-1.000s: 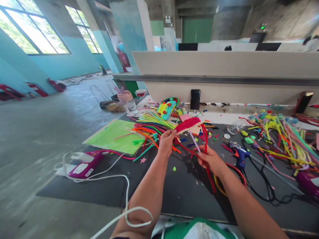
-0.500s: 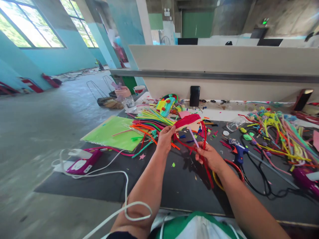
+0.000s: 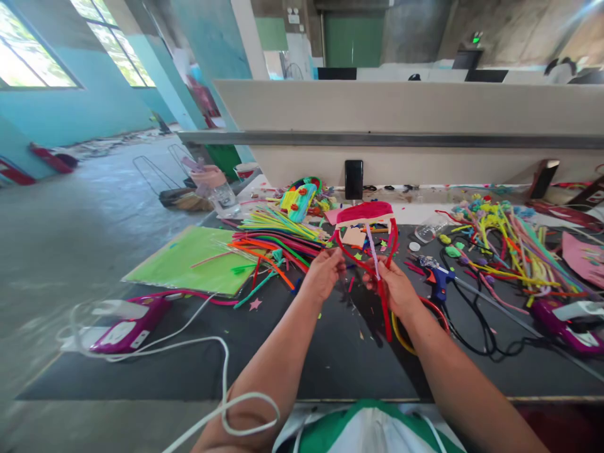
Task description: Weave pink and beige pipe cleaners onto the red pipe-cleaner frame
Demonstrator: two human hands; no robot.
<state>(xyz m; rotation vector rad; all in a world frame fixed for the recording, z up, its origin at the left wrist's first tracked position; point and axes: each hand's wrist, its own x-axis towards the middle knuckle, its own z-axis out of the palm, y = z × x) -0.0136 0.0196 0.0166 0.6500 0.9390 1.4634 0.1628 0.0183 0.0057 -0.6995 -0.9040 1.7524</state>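
My right hand (image 3: 394,288) is closed around the lower strands of a red pipe-cleaner piece (image 3: 365,212), whose wide top is red with a pale lower edge. Red strands form a loop beneath that top, and their ends hang below my hand. A lilac fuzzy strip (image 3: 372,245) runs up the middle of the loop from my right fingers. My left hand (image 3: 328,270) has its fingertips pinched together beside the loop's left strand; what they hold, if anything, is hidden. Loose pipe cleaners (image 3: 283,236) lie in a bundle beyond my left hand.
A blue glue gun (image 3: 440,281) lies right of my right hand, near black cables. Purple power strips (image 3: 129,324) sit on both sides, with a white cord crossing left. A green sheet pack (image 3: 184,261), a phone (image 3: 353,179) and a colourful pipe-cleaner heap (image 3: 514,251) surround the workspace.
My left hand has let go of the red top's left end and moved down beside the loop. The red piece now faces me more squarely, still in my right hand. The view has shifted right.
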